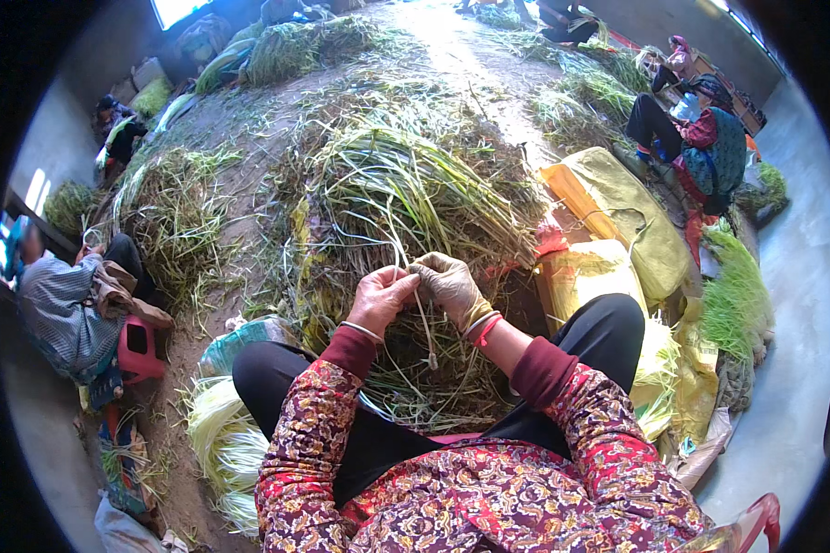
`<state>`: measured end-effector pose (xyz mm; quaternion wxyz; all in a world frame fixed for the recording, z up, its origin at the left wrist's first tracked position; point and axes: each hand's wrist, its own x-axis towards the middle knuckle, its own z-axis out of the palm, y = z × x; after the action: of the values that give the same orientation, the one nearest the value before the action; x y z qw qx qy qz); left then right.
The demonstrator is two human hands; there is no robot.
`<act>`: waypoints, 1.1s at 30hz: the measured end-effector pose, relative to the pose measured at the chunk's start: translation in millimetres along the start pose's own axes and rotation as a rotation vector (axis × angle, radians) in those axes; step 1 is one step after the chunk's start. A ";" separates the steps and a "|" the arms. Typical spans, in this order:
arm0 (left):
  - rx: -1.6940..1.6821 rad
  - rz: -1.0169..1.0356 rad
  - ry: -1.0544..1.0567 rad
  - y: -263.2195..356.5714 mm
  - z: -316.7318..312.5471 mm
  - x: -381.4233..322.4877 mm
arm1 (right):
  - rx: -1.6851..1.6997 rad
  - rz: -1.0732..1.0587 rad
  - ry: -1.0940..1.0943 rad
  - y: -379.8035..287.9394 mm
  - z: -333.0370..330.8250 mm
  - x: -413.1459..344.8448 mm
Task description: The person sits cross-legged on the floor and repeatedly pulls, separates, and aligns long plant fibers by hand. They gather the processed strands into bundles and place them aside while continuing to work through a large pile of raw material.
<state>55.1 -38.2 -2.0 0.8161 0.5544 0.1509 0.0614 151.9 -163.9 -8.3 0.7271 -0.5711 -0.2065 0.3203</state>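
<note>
Between my two hands is a thin, pale plant stalk [425, 321] with a small knob at its lower end. Bare, my left hand [385, 294] pinches it between thumb and fingertips. My right hand [451, 285], in a pale, stained thin glove, grips it close beside the left, the fingertips almost meeting. Longer pale leaves rise above the fingers. Just beyond lies a bundle of long green stalks [415, 180] on a heap of dry, tangled plant waste [360, 269]. Loose trimmings [422, 401] fill the space between my knees.
Pale stripped stalks [228, 442] lie by my left knee, more [657, 373] at my right. Yellow sacks [626, 214] stand at the right near green shoots [733, 290]. A person [76, 297] sits at the left, another [709, 145] at the right. Several others sit farther back.
</note>
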 end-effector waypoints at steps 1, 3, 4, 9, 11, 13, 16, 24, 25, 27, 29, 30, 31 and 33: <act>0.017 0.006 0.022 4.7 3.1 -4.1 | -0.006 0.001 0.005 -1.1 0.9 -0.5; 0.079 0.014 0.050 6.7 0.8 -5.1 | -0.012 0.017 0.012 -6.2 4.6 -0.4; 0.049 -0.003 -0.015 5.3 -6.4 -3.3 | -0.034 -0.023 0.009 -7.8 5.9 0.4; -0.003 0.002 0.178 21.6 10.8 -5.5 | -0.118 -0.058 0.075 -2.3 1.8 -9.4; 0.099 0.165 0.202 9.5 -12.3 7.3 | -0.510 -0.168 0.011 10.9 -0.4 -15.7; 0.118 0.255 0.262 28.4 -11.3 9.3 | -0.766 -0.119 -0.003 32.6 -9.2 -30.5; 0.155 0.306 0.332 49.0 -20.8 3.6 | -1.175 0.020 -0.169 85.7 -35.4 -50.8; 0.061 0.321 0.396 70.6 -32.0 -6.2 | -1.496 0.243 -0.463 99.0 -70.9 -44.4; 0.077 0.316 0.390 69.5 -32.7 -5.5 | -1.361 0.035 -0.260 80.4 -52.9 -41.2; 0.084 0.295 0.356 66.4 -30.7 -1.7 | -0.877 -0.235 -0.183 45.8 -28.1 -34.3; 0.056 0.257 0.320 65.3 -27.8 1.0 | -0.610 -0.369 -0.222 23.0 0.0 -29.6; 0.023 0.229 0.307 65.4 -26.3 0.6 | -0.427 -0.129 -0.315 8.8 10.8 -32.8; -0.009 0.201 0.290 65.7 -24.2 1.4 | -0.236 0.108 -0.398 0.4 17.1 -35.6; -0.064 0.182 0.298 60.8 -29.3 8.6 | -0.173 0.238 -0.480 6.0 22.0 -39.1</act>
<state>58.1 13.1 42.6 0.7932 0.5241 0.2175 0.2213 108.2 -175.1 -5.7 0.5633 -0.5590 -0.3309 0.5106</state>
